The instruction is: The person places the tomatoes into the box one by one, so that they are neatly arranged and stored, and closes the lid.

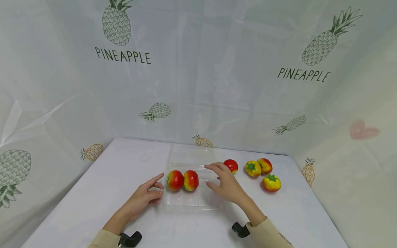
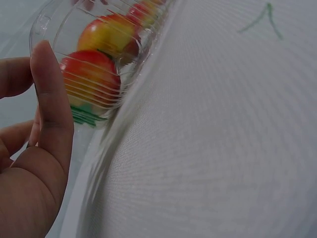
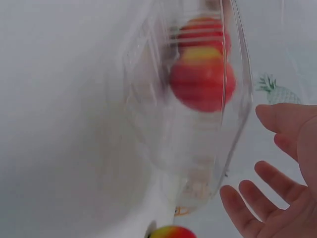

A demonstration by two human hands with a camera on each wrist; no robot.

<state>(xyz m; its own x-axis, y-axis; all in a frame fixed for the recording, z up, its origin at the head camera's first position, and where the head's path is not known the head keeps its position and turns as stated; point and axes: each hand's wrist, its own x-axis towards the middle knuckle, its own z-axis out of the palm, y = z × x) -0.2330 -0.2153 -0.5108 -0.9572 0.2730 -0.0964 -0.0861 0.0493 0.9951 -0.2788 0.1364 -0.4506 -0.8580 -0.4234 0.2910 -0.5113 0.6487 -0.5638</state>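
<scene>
A clear plastic clamshell box (image 1: 192, 201) stands on the table with its lid (image 1: 190, 156) tipped back. Inside, toward the left, two red-and-yellow fruits (image 1: 175, 180) (image 1: 191, 180) that look like persimmons lie side by side. My left hand (image 1: 144, 198) is at the box's left side, fingers relaxed; in the left wrist view its thumb (image 2: 47, 84) overlaps the rim. Over the box's right side is my right hand (image 1: 226, 184), thumb and fingers spread with nothing between them. The right wrist view shows its fingertips (image 3: 230, 193) just off the box rim.
Several similar fruits are on the table right of the box: a red one (image 1: 231, 165) partly behind my right hand, a pair (image 1: 253, 168) touching, and another (image 1: 271, 183) nearer me. A pineapple-printed curtain (image 1: 217, 86) hangs behind the white table (image 1: 130, 162).
</scene>
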